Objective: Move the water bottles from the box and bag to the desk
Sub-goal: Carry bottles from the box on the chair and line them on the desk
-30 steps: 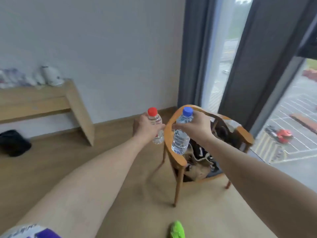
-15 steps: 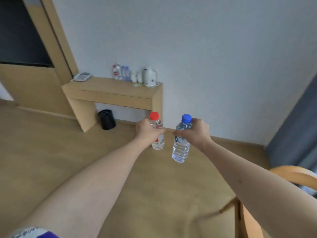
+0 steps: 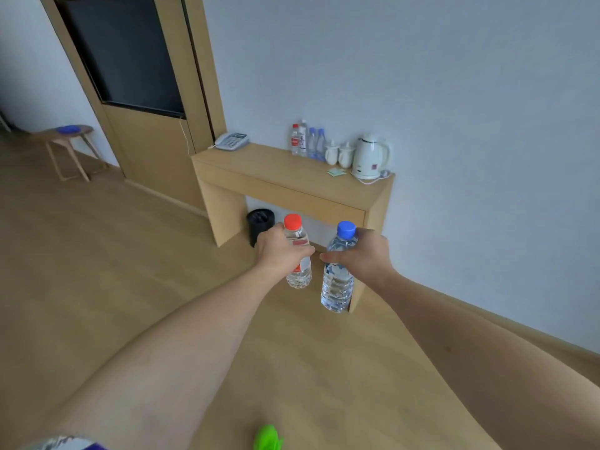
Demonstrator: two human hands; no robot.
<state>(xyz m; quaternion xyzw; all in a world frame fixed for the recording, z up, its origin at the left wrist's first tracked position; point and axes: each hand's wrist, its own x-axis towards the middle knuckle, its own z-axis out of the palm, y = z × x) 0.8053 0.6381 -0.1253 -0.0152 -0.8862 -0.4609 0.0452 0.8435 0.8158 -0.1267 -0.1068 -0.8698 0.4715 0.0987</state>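
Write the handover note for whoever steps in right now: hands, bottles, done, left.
Left hand: shut on the red-cap bottle, upright.
Right hand: shut on the blue-cap bottle, upright.
Both are in the air, short of the desk.
Done: four bottles already stand at the desk's back, beside the cups and kettle.
Left: set these two down there. The box and bag are out of view.

You are looking through soft, even daylight with faint shadows; the wide lens is bending the edges, and everything is blurring slightly.
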